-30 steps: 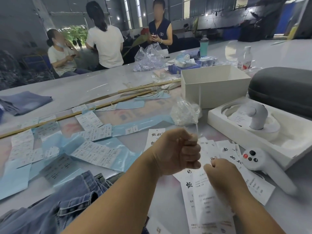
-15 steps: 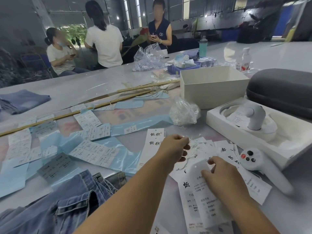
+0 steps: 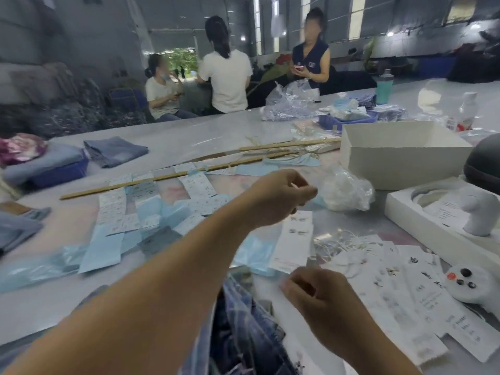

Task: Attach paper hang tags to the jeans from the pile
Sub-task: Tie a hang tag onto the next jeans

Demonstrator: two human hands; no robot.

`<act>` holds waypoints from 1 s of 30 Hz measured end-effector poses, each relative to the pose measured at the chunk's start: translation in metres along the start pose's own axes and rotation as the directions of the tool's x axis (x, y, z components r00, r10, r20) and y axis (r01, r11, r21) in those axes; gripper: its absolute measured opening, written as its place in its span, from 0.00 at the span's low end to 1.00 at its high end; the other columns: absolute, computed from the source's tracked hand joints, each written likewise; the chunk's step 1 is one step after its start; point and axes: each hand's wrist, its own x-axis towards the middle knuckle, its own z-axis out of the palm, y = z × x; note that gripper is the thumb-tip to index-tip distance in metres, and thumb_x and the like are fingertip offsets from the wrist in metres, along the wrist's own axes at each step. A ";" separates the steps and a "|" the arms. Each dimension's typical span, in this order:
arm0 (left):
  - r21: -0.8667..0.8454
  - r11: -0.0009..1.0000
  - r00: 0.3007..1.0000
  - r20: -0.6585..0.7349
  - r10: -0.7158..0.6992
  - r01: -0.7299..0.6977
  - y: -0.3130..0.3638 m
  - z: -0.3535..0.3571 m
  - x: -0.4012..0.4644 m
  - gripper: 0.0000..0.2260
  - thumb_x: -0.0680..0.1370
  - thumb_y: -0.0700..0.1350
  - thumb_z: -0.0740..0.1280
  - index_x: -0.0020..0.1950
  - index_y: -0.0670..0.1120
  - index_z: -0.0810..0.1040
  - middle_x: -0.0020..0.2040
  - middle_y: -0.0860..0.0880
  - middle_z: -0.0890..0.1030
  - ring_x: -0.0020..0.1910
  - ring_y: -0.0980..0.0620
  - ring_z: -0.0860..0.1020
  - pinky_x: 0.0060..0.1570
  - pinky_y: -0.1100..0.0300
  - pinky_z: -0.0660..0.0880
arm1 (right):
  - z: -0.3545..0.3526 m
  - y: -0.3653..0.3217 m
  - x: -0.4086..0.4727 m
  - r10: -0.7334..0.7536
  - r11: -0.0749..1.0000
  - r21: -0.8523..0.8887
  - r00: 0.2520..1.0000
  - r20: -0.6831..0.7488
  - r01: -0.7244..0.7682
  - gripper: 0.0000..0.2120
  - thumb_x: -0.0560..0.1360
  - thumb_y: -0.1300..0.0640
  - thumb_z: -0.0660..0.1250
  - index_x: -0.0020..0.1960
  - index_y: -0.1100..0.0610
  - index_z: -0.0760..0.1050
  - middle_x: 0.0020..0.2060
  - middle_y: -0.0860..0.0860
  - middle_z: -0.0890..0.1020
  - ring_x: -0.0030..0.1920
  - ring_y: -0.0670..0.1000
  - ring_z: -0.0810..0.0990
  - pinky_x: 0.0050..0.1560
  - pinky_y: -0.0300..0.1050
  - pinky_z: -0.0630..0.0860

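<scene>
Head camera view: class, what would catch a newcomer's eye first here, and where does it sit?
First, the two bare arms reaching in from the bottom: the left hand raised mid-frame with curled fingers, the right hand lower, also curled. Then the white hang tags fanned out on the table at right, and the blue jeans bunched at the bottom centre.

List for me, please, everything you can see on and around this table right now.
jeans: one, blue, near edge
hang tags: many, white, right
strings: bundle, white, beside tags
stickers: several sheets, white on blue, left
sticks: two, tan, centre
open box: one, white, right
plastic bag: one, clear, centre
controller: one, white, right
people: three, far side
left hand: raised, fingers curled
right hand: low, fingers curled
</scene>
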 end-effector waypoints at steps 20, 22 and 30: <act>0.183 0.960 0.937 0.242 -0.253 0.212 -0.133 -0.090 -0.186 0.19 0.64 0.51 0.81 0.48 0.60 0.75 0.46 0.62 0.82 0.48 0.61 0.80 0.47 0.63 0.77 | 0.043 -0.089 -0.047 -0.119 0.992 0.047 0.984 0.132 0.113 0.18 0.69 0.55 0.76 0.49 0.39 0.71 0.47 0.40 0.75 0.48 0.36 0.73 0.45 0.29 0.71; 0.275 0.939 0.943 0.200 -0.265 0.205 -0.136 -0.084 -0.183 0.24 0.62 0.54 0.81 0.52 0.61 0.73 0.50 0.62 0.79 0.51 0.61 0.78 0.53 0.59 0.76 | 0.046 -0.097 -0.048 -0.151 0.986 0.086 0.985 0.087 0.144 0.19 0.70 0.62 0.73 0.48 0.40 0.73 0.45 0.43 0.77 0.45 0.41 0.75 0.45 0.31 0.72; -0.231 0.968 0.991 -0.066 -0.115 0.097 -0.151 -0.110 -0.208 0.10 0.67 0.38 0.76 0.47 0.44 0.86 0.48 0.44 0.86 0.51 0.45 0.84 0.55 0.51 0.80 | 0.051 -0.120 -0.043 -0.190 0.888 0.418 0.981 -0.049 0.193 0.18 0.74 0.69 0.70 0.49 0.44 0.77 0.41 0.49 0.83 0.38 0.48 0.83 0.37 0.43 0.81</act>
